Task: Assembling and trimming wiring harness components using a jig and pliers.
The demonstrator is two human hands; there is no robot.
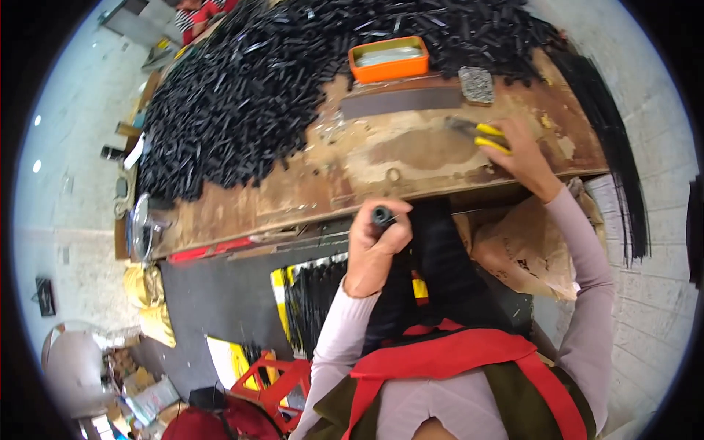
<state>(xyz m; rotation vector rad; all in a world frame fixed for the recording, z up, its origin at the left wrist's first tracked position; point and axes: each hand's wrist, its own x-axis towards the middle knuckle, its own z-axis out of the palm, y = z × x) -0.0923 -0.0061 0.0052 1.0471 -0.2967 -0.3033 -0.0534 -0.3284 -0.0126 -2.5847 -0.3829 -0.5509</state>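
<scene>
My left hand [372, 249] is closed around a black tube [380, 215] in front of the bench edge. One round, hollow end of the tube points up, and the rest is hidden in my fist. Over the bench top at the right, my right hand [522, 154] grips pliers [493, 139] with yellow handles. Their grey jaws point left above a worn, pale patch of wood. The pliers are apart from the tube. A small ring [394, 174] lies on the bench near its front edge, just beyond my left hand.
A heap of short black pieces [242, 103] covers the bench's left and far side. An orange tin [389, 69] and a speckled grey block [477, 85] stand beyond the pliers. Long black strips [620, 154] hang at the right. Another person [202, 16] is at the far left.
</scene>
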